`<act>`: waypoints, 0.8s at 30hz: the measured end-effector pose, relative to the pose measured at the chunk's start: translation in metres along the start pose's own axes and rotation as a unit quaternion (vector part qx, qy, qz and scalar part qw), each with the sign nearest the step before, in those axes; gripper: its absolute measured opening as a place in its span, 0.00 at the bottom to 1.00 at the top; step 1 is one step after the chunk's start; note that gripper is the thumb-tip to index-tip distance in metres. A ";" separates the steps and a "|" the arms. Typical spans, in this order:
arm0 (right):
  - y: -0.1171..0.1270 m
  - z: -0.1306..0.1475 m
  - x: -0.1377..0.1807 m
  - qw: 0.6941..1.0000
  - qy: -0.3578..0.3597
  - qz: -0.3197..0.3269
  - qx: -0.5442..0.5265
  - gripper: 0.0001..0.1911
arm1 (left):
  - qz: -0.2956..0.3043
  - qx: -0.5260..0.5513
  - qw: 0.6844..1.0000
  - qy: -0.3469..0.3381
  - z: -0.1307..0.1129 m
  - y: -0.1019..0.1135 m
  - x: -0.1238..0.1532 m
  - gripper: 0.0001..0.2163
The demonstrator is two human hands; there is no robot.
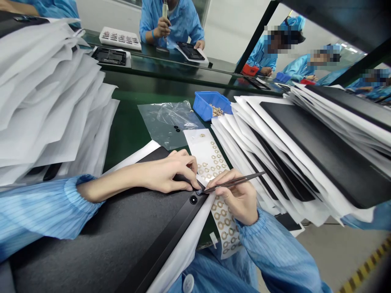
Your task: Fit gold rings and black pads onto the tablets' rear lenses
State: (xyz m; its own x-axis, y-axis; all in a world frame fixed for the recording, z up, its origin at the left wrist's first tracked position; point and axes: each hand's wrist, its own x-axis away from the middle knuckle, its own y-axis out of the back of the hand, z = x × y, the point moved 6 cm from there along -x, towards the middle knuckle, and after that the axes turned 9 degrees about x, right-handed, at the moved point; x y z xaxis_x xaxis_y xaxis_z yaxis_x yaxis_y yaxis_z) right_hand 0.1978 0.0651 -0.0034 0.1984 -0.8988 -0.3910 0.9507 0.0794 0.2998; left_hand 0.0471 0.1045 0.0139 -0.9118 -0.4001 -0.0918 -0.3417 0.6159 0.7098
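Observation:
A large dark back panel (100, 244), like a tablet cover, lies before me on white sheeting. Near its right corner is a round black camera ring (193, 200). My left hand (168, 173) rests over that corner, thumb and forefinger pinched together by a second round spot; whatever sits between the tips is too small to make out. Dark tweezers (235, 181) are held in my right hand (240, 195), their points at the same spot. Under and beside my right hand runs a white sheet of ring-shaped stickers (224, 221).
Tall stacks of interleaved panels stand at left (51, 101) and right (308, 150). Beyond my hands are a clear plastic bag (165, 118) with small black rings on it and a blue bin (203, 108) of small parts. Across the bench a co-worker (175, 28) handles a black frame (191, 51).

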 end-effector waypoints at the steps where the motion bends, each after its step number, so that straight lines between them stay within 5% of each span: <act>1: 0.000 0.000 0.000 1.000 -0.001 -0.009 -0.004 0.05 | -0.003 0.005 1.000 0.000 0.000 0.000 0.000 0.08; 11: 0.011 0.035 -0.046 0.993 -0.006 -0.074 0.095 0.09 | -0.027 0.024 0.999 0.011 0.002 0.002 -0.001 0.07; 19: -0.054 0.010 -0.140 0.990 0.021 -0.007 0.139 0.11 | -0.036 -0.009 0.999 0.018 -0.002 -0.001 0.002 0.07; 24: -0.079 -0.022 -0.159 0.976 0.008 0.060 0.208 0.10 | -0.044 -0.013 0.999 0.002 -0.004 -0.001 0.002 0.07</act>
State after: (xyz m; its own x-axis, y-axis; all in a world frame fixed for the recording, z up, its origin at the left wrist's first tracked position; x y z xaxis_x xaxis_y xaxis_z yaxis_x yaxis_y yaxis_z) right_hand 0.0960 0.2112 0.0155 0.3096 -0.8869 -0.3429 0.7414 -0.0006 0.6710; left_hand 0.0471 0.1001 0.0159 -0.8774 -0.4551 -0.1519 -0.4146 0.5599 0.7173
